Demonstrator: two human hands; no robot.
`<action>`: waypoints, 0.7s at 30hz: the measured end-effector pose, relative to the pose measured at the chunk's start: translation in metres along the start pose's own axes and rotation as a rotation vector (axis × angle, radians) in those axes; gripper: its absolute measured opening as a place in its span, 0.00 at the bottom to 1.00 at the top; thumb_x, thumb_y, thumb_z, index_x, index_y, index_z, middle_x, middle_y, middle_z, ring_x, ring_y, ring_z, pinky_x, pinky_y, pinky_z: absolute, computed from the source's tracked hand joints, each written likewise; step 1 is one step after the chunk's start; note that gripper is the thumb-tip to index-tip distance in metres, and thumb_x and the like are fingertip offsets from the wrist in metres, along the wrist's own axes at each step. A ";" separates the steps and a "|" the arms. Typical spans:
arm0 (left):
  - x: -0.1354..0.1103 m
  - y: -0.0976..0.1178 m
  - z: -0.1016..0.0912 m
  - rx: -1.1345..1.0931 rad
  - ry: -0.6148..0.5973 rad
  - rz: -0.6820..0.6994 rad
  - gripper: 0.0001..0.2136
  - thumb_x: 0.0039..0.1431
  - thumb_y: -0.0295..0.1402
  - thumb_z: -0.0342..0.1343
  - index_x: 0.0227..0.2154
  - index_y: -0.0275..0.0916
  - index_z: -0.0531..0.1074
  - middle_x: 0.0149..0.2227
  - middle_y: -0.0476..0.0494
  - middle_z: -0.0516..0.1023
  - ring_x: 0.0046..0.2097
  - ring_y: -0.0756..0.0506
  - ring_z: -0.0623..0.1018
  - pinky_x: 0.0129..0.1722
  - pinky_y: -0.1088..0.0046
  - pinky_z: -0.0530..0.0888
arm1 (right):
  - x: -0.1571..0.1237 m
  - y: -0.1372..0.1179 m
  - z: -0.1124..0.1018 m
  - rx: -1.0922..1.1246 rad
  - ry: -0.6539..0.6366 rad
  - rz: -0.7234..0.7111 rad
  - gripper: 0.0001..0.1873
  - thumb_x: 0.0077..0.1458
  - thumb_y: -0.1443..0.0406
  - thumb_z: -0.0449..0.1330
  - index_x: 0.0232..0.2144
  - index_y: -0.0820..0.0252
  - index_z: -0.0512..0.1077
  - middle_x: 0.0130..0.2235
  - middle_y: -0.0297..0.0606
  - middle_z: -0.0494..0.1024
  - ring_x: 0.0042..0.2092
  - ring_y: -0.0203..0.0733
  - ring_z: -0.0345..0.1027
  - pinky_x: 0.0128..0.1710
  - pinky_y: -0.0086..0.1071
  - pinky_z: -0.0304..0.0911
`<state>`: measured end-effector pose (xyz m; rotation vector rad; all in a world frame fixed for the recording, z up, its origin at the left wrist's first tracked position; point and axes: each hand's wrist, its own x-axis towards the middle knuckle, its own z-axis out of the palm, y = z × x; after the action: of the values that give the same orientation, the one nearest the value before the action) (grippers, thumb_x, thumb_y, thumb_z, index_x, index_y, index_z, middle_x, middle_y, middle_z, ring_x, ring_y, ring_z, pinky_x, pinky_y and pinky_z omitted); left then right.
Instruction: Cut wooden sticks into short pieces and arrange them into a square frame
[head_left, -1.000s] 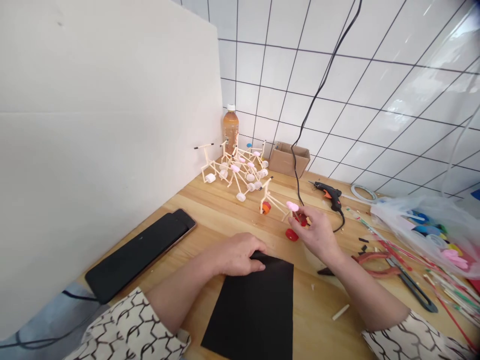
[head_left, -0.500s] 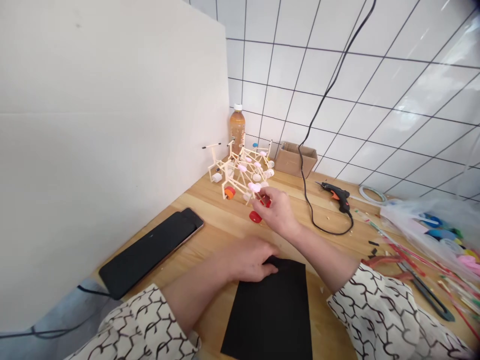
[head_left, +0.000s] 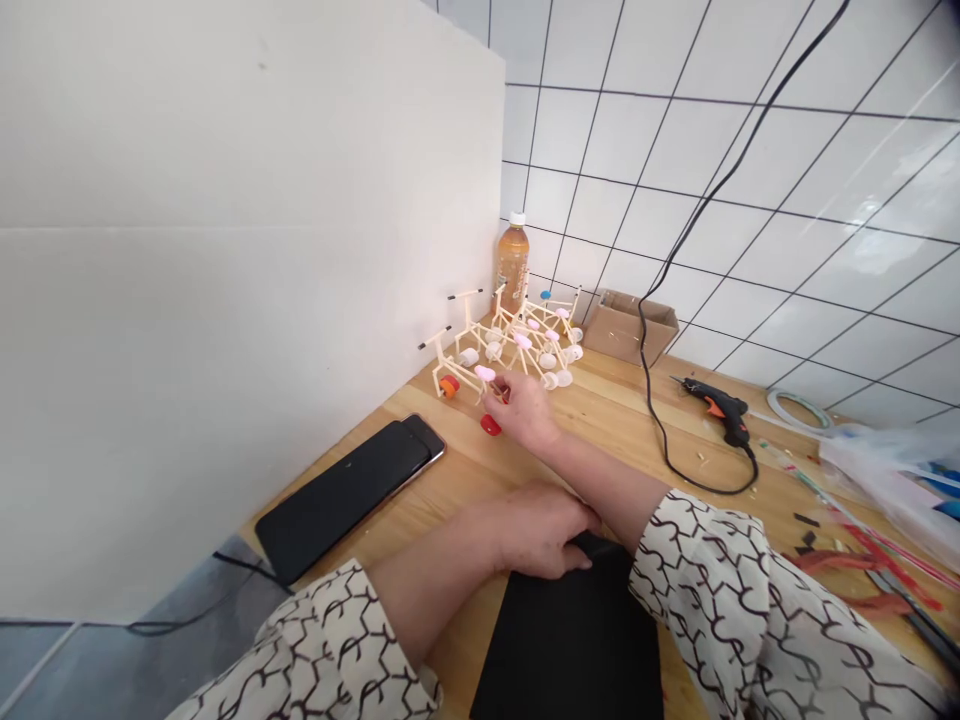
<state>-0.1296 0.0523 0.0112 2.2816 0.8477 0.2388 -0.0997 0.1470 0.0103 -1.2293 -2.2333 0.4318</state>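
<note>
Black sheet [head_left: 574,640] held at far edge by left hand [head_left: 544,530], on worktop [head_left: 465,475]. Stick model [head_left: 484,373] with pink seat, red and orange wheels, pinched near seat end by right hand [head_left: 525,410]; model placed beyond black sheet, to left. Similar stick models [head_left: 523,341] grouped farther beyond black sheet, bottle [head_left: 513,265] farther yet. Black flat device [head_left: 349,490] left of black sheet. Glue gun [head_left: 720,407] beyond black sheet, to right.
</note>
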 end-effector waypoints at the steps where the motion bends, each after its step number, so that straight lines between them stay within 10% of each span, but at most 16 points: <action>1: 0.000 -0.001 0.000 0.001 -0.004 0.002 0.15 0.50 0.29 0.57 0.43 0.41 0.72 0.48 0.43 0.75 0.49 0.40 0.73 0.46 0.66 0.70 | 0.002 0.000 0.002 -0.006 -0.006 0.002 0.06 0.46 0.66 0.56 0.21 0.61 0.68 0.23 0.34 0.70 0.25 0.36 0.60 0.26 0.29 0.50; 21: 0.001 -0.001 -0.001 -0.020 -0.017 -0.023 0.18 0.50 0.29 0.57 0.46 0.42 0.71 0.49 0.44 0.75 0.49 0.41 0.73 0.47 0.69 0.70 | 0.020 0.004 0.009 -0.046 -0.009 -0.003 0.05 0.49 0.65 0.57 0.27 0.61 0.71 0.30 0.40 0.75 0.33 0.41 0.66 0.32 0.32 0.57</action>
<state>-0.1304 0.0543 0.0112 2.2516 0.8583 0.2161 -0.1112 0.1656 0.0068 -1.2494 -2.2640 0.3872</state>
